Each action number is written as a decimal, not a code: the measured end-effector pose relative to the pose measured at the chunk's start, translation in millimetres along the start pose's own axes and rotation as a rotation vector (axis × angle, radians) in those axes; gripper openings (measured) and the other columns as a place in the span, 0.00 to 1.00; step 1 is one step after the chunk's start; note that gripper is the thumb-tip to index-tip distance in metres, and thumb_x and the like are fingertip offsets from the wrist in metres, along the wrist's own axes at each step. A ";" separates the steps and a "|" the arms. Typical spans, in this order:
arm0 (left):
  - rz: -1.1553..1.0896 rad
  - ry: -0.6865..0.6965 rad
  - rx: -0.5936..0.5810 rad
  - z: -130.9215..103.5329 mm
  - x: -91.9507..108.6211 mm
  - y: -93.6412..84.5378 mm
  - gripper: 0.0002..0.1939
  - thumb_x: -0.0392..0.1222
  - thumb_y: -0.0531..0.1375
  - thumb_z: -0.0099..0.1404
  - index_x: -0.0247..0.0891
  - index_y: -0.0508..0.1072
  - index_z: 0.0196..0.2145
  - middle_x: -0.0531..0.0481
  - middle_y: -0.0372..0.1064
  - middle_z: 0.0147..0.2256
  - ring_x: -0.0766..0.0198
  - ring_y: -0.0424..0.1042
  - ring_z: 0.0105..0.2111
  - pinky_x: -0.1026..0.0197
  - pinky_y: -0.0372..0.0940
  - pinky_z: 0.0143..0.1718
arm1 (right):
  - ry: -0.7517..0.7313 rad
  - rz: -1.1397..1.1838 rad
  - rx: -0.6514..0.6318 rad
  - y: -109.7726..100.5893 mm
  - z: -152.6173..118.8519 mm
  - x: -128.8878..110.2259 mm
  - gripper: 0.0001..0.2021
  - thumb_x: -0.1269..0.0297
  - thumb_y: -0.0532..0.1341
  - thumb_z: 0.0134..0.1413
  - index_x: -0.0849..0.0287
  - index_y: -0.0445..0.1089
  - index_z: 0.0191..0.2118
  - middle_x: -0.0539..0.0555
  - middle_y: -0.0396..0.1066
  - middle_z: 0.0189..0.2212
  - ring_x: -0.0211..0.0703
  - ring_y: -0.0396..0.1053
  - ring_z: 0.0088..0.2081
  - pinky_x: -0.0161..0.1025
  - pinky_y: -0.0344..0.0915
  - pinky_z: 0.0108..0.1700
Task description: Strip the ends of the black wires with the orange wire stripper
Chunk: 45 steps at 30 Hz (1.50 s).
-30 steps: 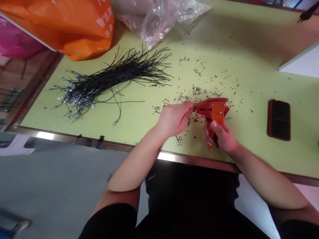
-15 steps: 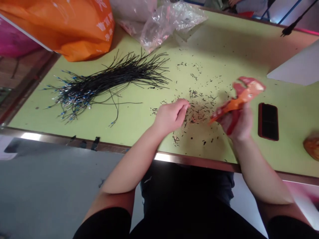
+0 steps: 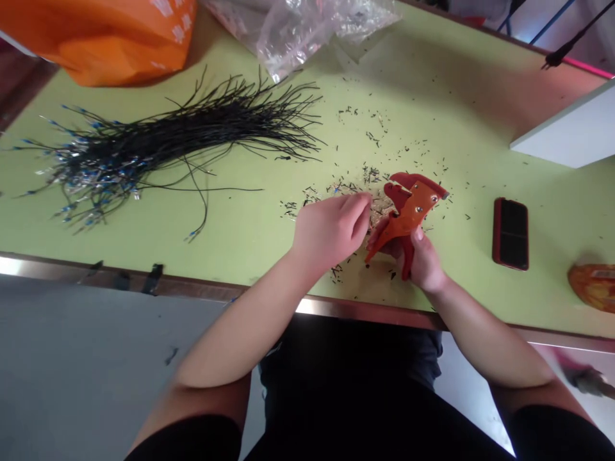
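My right hand is wrapped round the handles of an orange and red wire stripper, whose jaws point up and to the left above the table. Just left of the tool, my left hand is closed with its fingertips pinched; whatever they hold, if anything, is hidden. Black and copper-coloured wire scraps lie scattered under and around both hands. To the left rests a large bundle of black wires, many with blue-collared metal ends at the left, plain ends at the right.
A phone lies right of my right hand, with an orange round container beyond it. Clear plastic bags and an orange bag stand at the back. A white panel juts in at right. The table edge runs before me.
My right hand has brought the wire stripper left and down, close to my left hand. The left hand stays pinched in nearly the same place. The camera view has shifted slightly.
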<state>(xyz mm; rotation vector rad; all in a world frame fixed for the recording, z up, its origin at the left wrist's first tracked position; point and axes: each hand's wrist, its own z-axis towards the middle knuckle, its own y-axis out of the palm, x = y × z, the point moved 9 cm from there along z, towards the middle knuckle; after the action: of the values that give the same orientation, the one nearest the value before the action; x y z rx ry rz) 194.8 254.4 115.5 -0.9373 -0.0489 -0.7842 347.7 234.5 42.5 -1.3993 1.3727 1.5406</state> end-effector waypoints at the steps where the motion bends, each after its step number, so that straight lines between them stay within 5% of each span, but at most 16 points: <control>1: 0.001 0.010 -0.006 -0.3 3.1 -0.2 0.13 0.37 0.54 0.79 0.39 0.80 0.44 0.51 0.80 0.29 0.67 0.73 0.26 0.61 0.52 0.25 | -0.008 -0.001 0.005 -1.4 0.1 1.2 0.29 0.28 0.62 0.65 0.49 0.77 0.51 0.56 0.83 0.41 0.57 0.83 0.44 0.55 0.84 0.45; 5: 0.034 0.085 0.032 -1.7 19.5 -6.9 0.12 0.36 0.55 0.77 0.40 0.79 0.43 0.52 0.80 0.29 0.67 0.74 0.27 0.61 0.52 0.25 | 0.003 -0.066 0.041 -7.2 0.6 10.4 0.34 0.24 0.59 0.63 0.49 0.76 0.54 0.58 0.83 0.48 0.60 0.83 0.51 0.58 0.83 0.50; 9: 0.052 0.130 0.037 -2.3 30.2 -10.6 0.11 0.35 0.56 0.77 0.39 0.79 0.43 0.53 0.75 0.25 0.66 0.71 0.25 0.59 0.49 0.24 | -0.050 -0.061 0.144 -12.4 1.3 9.6 0.32 0.26 0.62 0.62 0.49 0.76 0.52 0.57 0.84 0.45 0.60 0.83 0.51 0.59 0.83 0.53; 14: 0.031 0.085 -0.032 -1.4 28.9 -5.7 0.11 0.36 0.55 0.77 0.40 0.78 0.41 0.52 0.73 0.24 0.66 0.70 0.24 0.58 0.46 0.23 | -0.040 -0.120 0.198 -13.6 1.9 7.4 0.33 0.25 0.64 0.57 0.49 0.75 0.51 0.58 0.83 0.44 0.62 0.82 0.53 0.59 0.82 0.53; 31: 0.028 0.118 0.048 -2.2 34.7 -11.2 0.09 0.34 0.55 0.76 0.40 0.75 0.39 0.55 0.72 0.23 0.67 0.70 0.23 0.58 0.48 0.23 | -0.048 -0.181 0.182 -11.3 1.4 2.5 0.34 0.23 0.62 0.57 0.48 0.76 0.51 0.59 0.81 0.43 0.64 0.79 0.55 0.59 0.81 0.52; 41: 0.008 0.165 0.015 -3.9 43.1 -9.3 0.08 0.33 0.56 0.74 0.41 0.71 0.36 0.55 0.69 0.23 0.67 0.67 0.22 0.59 0.50 0.24 | -0.123 -0.279 0.317 -18.1 -4.5 -2.9 0.32 0.24 0.53 0.65 0.47 0.75 0.51 0.58 0.78 0.40 0.63 0.79 0.52 0.59 0.81 0.51; 45: -0.003 0.178 0.013 -4.6 45.8 -9.2 0.07 0.32 0.58 0.73 0.41 0.71 0.37 0.56 0.69 0.23 0.67 0.66 0.22 0.59 0.50 0.24 | -0.149 -0.244 0.375 -24.5 -8.5 -3.7 0.32 0.25 0.57 0.64 0.48 0.75 0.52 0.58 0.78 0.40 0.63 0.79 0.53 0.58 0.80 0.54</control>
<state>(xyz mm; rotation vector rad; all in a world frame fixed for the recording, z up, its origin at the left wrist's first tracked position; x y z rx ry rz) 221.1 221.2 135.6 -0.8522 0.0995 -0.8659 373.8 233.3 40.2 -1.1469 1.2675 1.1360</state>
